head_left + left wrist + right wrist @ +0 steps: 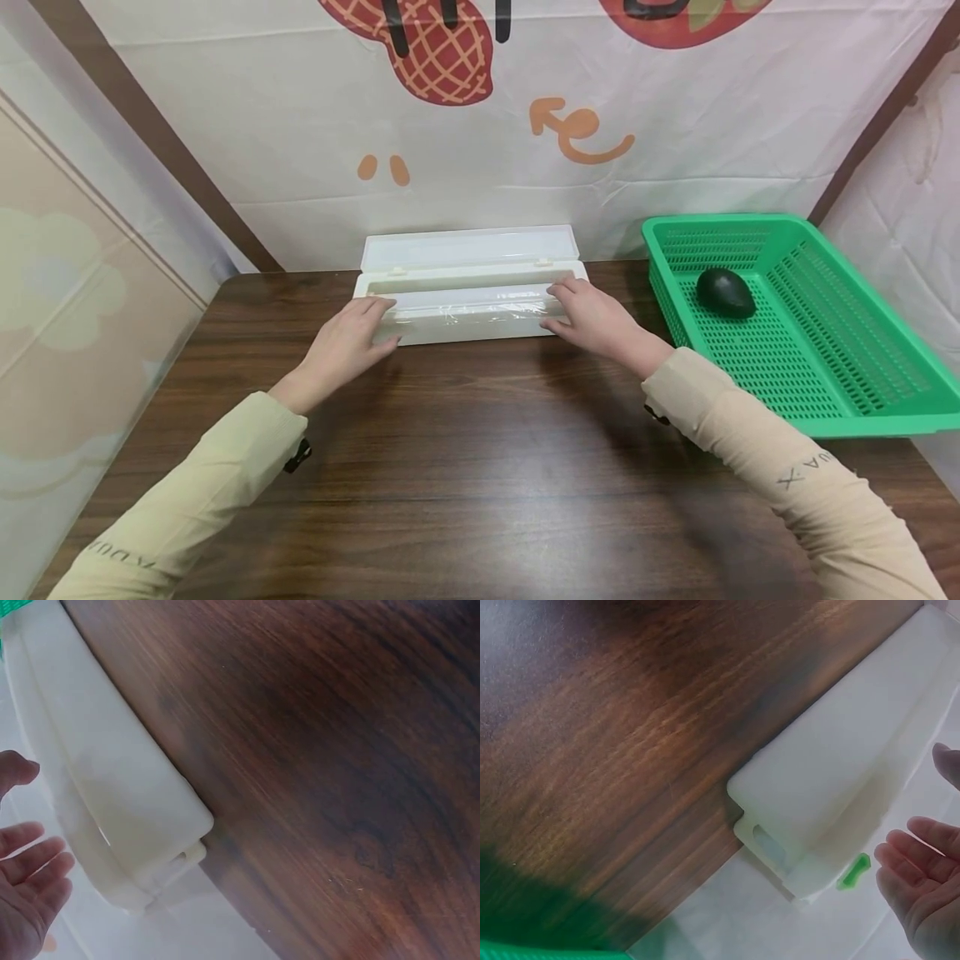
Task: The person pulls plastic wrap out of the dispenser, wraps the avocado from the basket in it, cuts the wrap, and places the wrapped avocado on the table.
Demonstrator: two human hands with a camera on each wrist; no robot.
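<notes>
A long white cling film box [480, 329] stands at the back of the table, its lid [468, 246] raised behind it. Shiny clear film [487, 310] lies along the upper front of the box. My left hand [347, 340] is at the left end, with thumb and fingers spread apart. At the other end, my right hand [592, 318] has its fingers over the top edge and its thumb in front. Both wrist views show gaps between thumb and fingers, the left hand [30, 885] and right hand [926, 877] beside the white box [112, 750].
A green plastic basket [840, 425] stands on the right side of the table [480, 467]. Inside it lies a dark, smooth, egg-shaped object [725, 292]. A printed white curtain [487, 192] hangs right behind the box. A small green piece [853, 871] shows near the box's right end.
</notes>
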